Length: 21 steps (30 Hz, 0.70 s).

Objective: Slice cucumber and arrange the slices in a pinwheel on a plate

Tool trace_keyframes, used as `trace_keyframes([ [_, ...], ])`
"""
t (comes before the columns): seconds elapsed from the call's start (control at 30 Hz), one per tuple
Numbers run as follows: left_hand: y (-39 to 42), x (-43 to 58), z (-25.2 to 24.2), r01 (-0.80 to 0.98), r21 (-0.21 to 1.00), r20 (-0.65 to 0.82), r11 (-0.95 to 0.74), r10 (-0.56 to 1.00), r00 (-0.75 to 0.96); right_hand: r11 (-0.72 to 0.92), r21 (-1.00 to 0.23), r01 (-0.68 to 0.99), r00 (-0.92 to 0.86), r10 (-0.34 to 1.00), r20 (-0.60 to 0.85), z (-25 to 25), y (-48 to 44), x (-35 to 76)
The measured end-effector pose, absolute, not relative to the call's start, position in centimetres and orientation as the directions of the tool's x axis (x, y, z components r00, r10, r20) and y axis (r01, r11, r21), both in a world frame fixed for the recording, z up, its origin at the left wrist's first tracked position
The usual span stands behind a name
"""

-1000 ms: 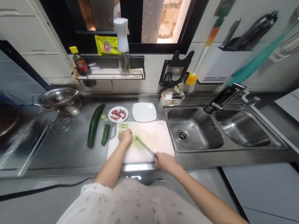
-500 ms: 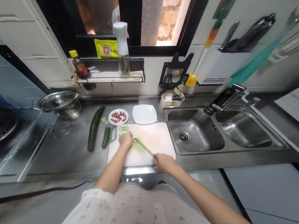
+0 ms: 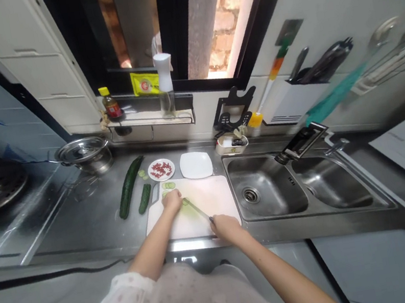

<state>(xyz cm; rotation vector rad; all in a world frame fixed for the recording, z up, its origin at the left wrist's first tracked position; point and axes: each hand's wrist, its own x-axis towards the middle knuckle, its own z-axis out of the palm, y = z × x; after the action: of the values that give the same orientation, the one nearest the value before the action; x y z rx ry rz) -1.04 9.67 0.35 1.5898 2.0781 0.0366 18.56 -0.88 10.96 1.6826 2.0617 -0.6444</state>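
Note:
A white cutting board (image 3: 214, 198) lies on the steel counter in front of me. My left hand (image 3: 172, 199) is curled down on a piece of cucumber (image 3: 185, 202) on the board. My right hand (image 3: 225, 226) grips the handle of a knife (image 3: 197, 210), whose blade points up-left and meets the cucumber beside my left fingers. Cucumber slices (image 3: 168, 185) lie at the board's far left corner.
A long cucumber (image 3: 129, 185) and a shorter one (image 3: 144, 198) lie left of the board. Behind it sit a small plate of red pieces (image 3: 161, 169) and a white square plate (image 3: 196, 165). A double sink (image 3: 271, 191) is at the right, a steel pot (image 3: 84, 153) at the left.
The camera has tilted, so the whole scene sits lower in the picture. Both hands stay at the cucumber on the board, the knife blade still against it.

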Motion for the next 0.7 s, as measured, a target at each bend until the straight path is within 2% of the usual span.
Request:
trace_keyframes([
  [0.47, 9.9, -0.8, 0.1, 0.887, 0.338, -0.373, 0.314, 0.91, -0.18, 0.235, -0.036, 0.971, -0.212, 0.786, -0.581, 13.2, 0.2, 18.0],
  [0.7, 9.7, -0.7, 0.7, 0.892, 0.335, -0.377, 0.303, 0.911, -0.168, 0.191, -0.043, 0.981, -0.179, 0.784, -0.595, 14.0, 0.4, 17.3],
])
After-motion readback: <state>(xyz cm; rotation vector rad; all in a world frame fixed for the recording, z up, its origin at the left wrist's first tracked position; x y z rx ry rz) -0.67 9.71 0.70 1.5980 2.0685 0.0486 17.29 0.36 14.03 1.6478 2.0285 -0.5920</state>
